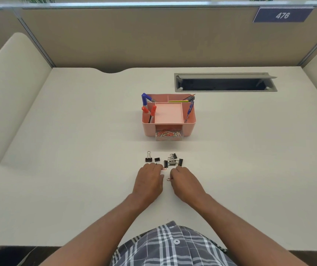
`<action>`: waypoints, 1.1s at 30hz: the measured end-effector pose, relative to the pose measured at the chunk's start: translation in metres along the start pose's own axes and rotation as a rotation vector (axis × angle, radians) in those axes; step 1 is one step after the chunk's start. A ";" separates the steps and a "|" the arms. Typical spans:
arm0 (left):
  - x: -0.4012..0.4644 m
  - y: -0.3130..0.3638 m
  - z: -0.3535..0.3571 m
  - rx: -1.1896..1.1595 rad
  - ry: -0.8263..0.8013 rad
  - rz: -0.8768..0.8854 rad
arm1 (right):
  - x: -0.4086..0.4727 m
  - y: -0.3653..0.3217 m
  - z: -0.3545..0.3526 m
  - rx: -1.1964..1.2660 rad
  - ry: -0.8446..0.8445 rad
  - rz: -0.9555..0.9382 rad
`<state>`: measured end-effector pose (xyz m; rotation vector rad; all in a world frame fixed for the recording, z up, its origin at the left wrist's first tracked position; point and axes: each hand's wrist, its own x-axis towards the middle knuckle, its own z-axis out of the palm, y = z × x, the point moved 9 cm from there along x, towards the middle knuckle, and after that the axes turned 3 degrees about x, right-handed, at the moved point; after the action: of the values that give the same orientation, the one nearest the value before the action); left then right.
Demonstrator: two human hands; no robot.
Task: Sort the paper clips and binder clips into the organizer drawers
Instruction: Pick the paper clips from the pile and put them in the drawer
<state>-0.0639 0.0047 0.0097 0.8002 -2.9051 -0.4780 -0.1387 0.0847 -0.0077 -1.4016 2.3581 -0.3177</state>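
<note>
A pink desk organizer [148,129] stands mid-desk, its clear drawer [169,135] pulled out and holding several red and silver paper clips. Several black binder clips [173,161] lie in a loose row in front of it, with one [148,159] at the left end. My left hand [149,182] rests palm down just below them, fingertips touching a red paper clip [164,168]. My right hand [187,183] sits beside it, fingers pinched on another red paper clip [169,179].
Blue and red markers, a pencil and a pen stand in the organizer's top compartments. A grey cable hatch [225,82] is open at the back right. Partition walls [153,35] enclose the white desk [77,169].
</note>
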 end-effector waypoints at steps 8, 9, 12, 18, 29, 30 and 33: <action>0.011 -0.001 0.000 0.059 -0.029 0.009 | -0.003 0.000 -0.002 0.024 0.035 -0.006; 0.011 -0.001 0.001 0.066 -0.041 0.012 | -0.003 0.000 -0.002 0.023 0.039 -0.010; 0.012 -0.001 0.003 0.102 -0.084 0.022 | -0.004 0.001 -0.003 0.053 0.047 -0.019; 0.009 0.012 0.004 0.215 -0.145 0.093 | 0.002 0.012 -0.024 0.188 0.104 0.051; 0.009 0.026 -0.022 0.161 -0.011 0.173 | 0.031 0.041 -0.091 0.457 0.284 0.237; 0.012 0.024 -0.027 0.111 -0.002 0.153 | 0.034 0.040 -0.095 0.471 0.295 0.235; 0.030 0.012 -0.049 -0.108 0.075 0.023 | 0.043 0.035 -0.111 0.488 0.328 0.201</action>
<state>-0.0869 -0.0138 0.0601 0.7513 -2.7899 -0.5842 -0.2330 0.0637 0.0701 -0.9296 2.4106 -1.0506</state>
